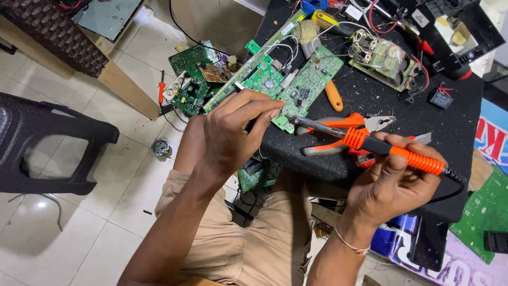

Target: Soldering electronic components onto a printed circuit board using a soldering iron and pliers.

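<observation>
The iron [370, 142], orange-handled, sits clamped in the right hand [391, 185], tip at the board [304, 87] edge, where left hand [233, 130] fingers pinch together.

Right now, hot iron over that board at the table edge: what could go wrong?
1. The soldering iron tip sits close to the left hand fingers pinching by the green circuit board; a slip could burn them.
2. The board overhangs the black table edge, so pressure might tip it.
3. The orange pliers lie under the iron and may snag it.
</observation>
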